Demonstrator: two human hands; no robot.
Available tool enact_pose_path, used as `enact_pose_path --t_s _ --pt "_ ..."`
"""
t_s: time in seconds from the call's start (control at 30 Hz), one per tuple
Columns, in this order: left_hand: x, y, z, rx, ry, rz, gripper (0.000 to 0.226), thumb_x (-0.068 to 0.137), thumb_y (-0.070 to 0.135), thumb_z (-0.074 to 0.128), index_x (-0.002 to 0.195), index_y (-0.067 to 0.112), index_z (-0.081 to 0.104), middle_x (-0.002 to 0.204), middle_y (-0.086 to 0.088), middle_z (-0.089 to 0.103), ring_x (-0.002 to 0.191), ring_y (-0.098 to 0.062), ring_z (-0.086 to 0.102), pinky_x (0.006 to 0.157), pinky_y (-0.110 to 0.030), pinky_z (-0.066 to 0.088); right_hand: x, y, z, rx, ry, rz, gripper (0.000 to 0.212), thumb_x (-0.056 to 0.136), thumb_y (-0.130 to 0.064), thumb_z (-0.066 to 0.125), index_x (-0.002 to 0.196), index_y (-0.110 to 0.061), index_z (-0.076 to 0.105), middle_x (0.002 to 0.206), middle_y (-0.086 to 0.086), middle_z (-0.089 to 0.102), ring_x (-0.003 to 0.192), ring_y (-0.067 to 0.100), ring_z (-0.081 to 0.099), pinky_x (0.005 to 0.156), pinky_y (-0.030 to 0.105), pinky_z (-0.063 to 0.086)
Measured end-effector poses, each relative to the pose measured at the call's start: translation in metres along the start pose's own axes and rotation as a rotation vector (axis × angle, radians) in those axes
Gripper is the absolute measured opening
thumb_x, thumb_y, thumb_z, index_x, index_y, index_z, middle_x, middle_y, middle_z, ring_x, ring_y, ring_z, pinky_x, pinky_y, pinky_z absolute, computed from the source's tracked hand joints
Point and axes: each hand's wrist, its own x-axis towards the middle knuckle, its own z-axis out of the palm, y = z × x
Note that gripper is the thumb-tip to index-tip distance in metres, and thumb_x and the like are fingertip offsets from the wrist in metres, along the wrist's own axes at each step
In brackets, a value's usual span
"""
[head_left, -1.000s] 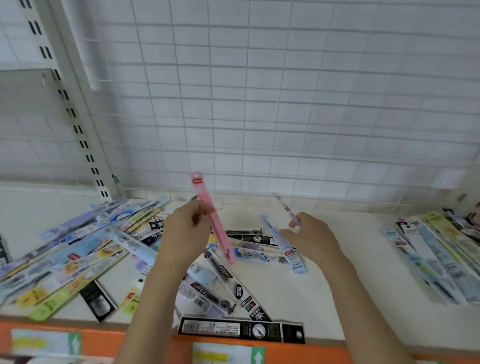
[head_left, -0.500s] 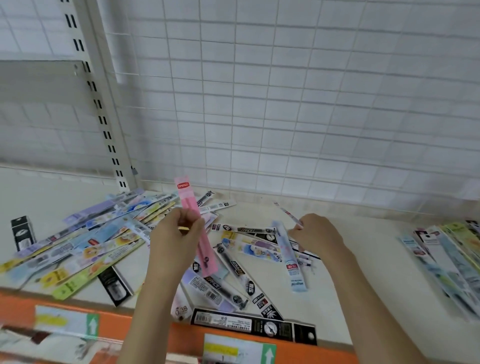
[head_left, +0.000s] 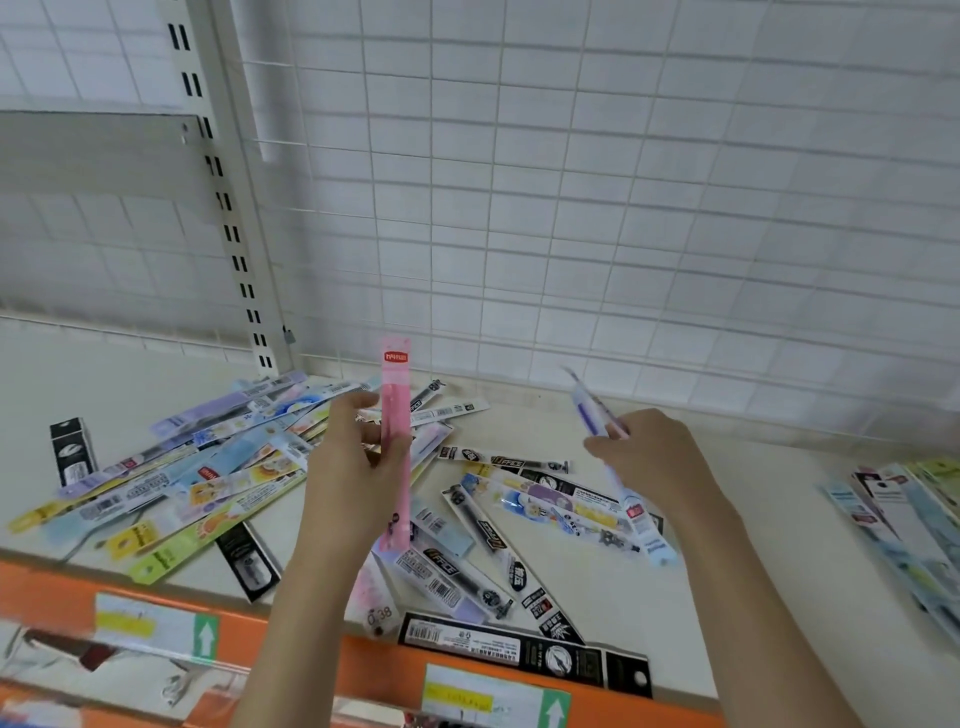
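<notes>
My left hand (head_left: 353, 478) grips a long pink pen-refill packet (head_left: 395, 395) and holds it upright above the shelf. My right hand (head_left: 654, 457) pinches a pale blue and purple refill packet (head_left: 592, 410); its upper end tilts up to the left and its lower end (head_left: 649, 535) hangs below my wrist. Between and under both hands a loose heap of refill packets (head_left: 519, 499) lies scattered on the cream shelf (head_left: 727, 597).
A fanned pile of coloured packets (head_left: 171, 478) lies at the left, another pile (head_left: 904, 514) at the right edge. A long black box (head_left: 524, 654) lies along the orange shelf front (head_left: 374, 670). White wire grid (head_left: 571, 208) and a slotted upright (head_left: 228, 218) stand behind.
The pink packet in my left hand has turned from slanted to upright. My right hand has lifted its blue packet off the heap. The view has shifted so the shelf sits further right.
</notes>
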Motion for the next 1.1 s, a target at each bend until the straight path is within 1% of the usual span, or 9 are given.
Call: enact_pose_path --t_s 0.2,0.4,0.53,0.67,0.8,0.9,1.0,1.07,1.1 --pt "0.001 -0.003 -0.009 0.039 -0.003 0.001 0.038 0.091 0.019 0.058 0.128 0.019 0.048 0.084 0.017 0.056 0.069 -0.004 0.059 0.055 -0.021 0.043 -0.028 -0.018 -0.006 0.139 0.047 -0.092 0.022 0.089 -0.017 0.047 0.082 -0.01 0.066 0.069 -0.001 0.071 0.068 0.023 0.065 0.064 0.031 0.05" --pt "0.001 -0.013 -0.025 0.088 0.042 -0.019 0.031 0.092 0.02 0.056 0.123 0.017 0.054 0.087 0.008 0.059 0.068 -0.004 0.058 0.057 -0.02 0.042 -0.039 -0.025 0.002 0.165 0.061 -0.149 0.036 0.095 -0.024 0.037 0.097 0.0 0.063 0.068 0.017 0.059 0.07 0.037 0.055 0.063 0.035 0.044" --pt "0.001 -0.021 -0.039 0.13 0.102 -0.026 0.023 0.093 0.019 0.054 0.114 0.018 0.061 0.089 0.004 0.064 0.07 -0.012 0.061 0.057 -0.023 0.042 -0.043 -0.024 0.01 0.199 0.097 -0.178 0.041 0.093 -0.037 0.046 0.064 -0.008 0.05 0.051 0.002 0.047 0.05 0.019 0.046 0.053 0.031 0.035" --pt "0.003 -0.028 -0.052 0.182 0.119 -0.07 0.017 0.094 0.013 0.049 0.107 0.015 0.059 0.087 -0.001 0.063 0.077 -0.024 0.06 0.06 -0.029 0.04 -0.044 -0.022 0.017 0.191 0.075 -0.154 0.002 0.09 -0.022 0.058 0.089 -0.02 0.057 0.078 -0.003 0.063 0.07 0.02 0.059 0.065 0.033 0.047" --pt "-0.001 -0.03 -0.055 0.248 0.085 -0.13 0.009 0.095 0.023 0.048 0.1 0.016 0.051 0.069 0.005 0.052 0.063 -0.018 0.049 0.053 -0.024 0.035 -0.048 -0.024 0.025 0.178 0.015 -0.135 0.029 0.092 -0.016 0.051 0.119 -0.018 0.04 0.085 -0.004 0.059 0.081 0.03 0.057 0.068 0.036 0.046" --pt "-0.005 -0.028 -0.053 0.282 0.013 -0.165 0.032 0.085 0.044 0.06 0.097 0.017 0.048 0.063 0.002 0.043 0.056 -0.015 0.042 0.05 -0.028 0.031 -0.05 -0.026 0.028 0.17 0.002 -0.15 0.041 0.092 -0.012 0.046 0.132 -0.017 0.036 0.077 -0.011 0.054 0.081 0.026 0.055 0.066 0.034 0.04" --pt "-0.003 -0.03 -0.054 0.349 -0.026 -0.212 0.04 0.08 0.046 0.066 0.1 0.019 0.045 0.063 0.002 0.045 0.055 -0.013 0.044 0.049 -0.027 0.031 -0.052 -0.024 0.028 0.185 0.007 -0.128 0.029 0.093 -0.017 0.045 0.122 -0.021 0.043 0.063 -0.017 0.051 0.069 0.022 0.053 0.056 0.031 0.037" --pt "0.0 -0.033 -0.053 0.407 -0.002 -0.219 0.033 0.083 0.043 0.063 0.095 0.017 0.047 0.064 0.002 0.049 0.057 -0.012 0.047 0.05 -0.027 0.034 -0.054 -0.023 0.027 0.155 0.034 -0.137 0.01 0.093 -0.029 0.049 0.097 -0.02 0.051 0.052 -0.012 0.052 0.063 0.021 0.054 0.056 0.031 0.04" --pt "0.002 -0.035 -0.051 0.432 0.018 -0.221 0.03 0.085 0.042 0.061 0.092 0.015 0.05 0.065 0.002 0.05 0.059 -0.013 0.048 0.053 -0.028 0.036 -0.055 -0.021 0.027 0.149 0.054 -0.148 0.021 0.092 -0.037 0.05 0.083 -0.018 0.05 0.049 -0.009 0.052 0.061 0.022 0.054 0.058 0.033 0.043"
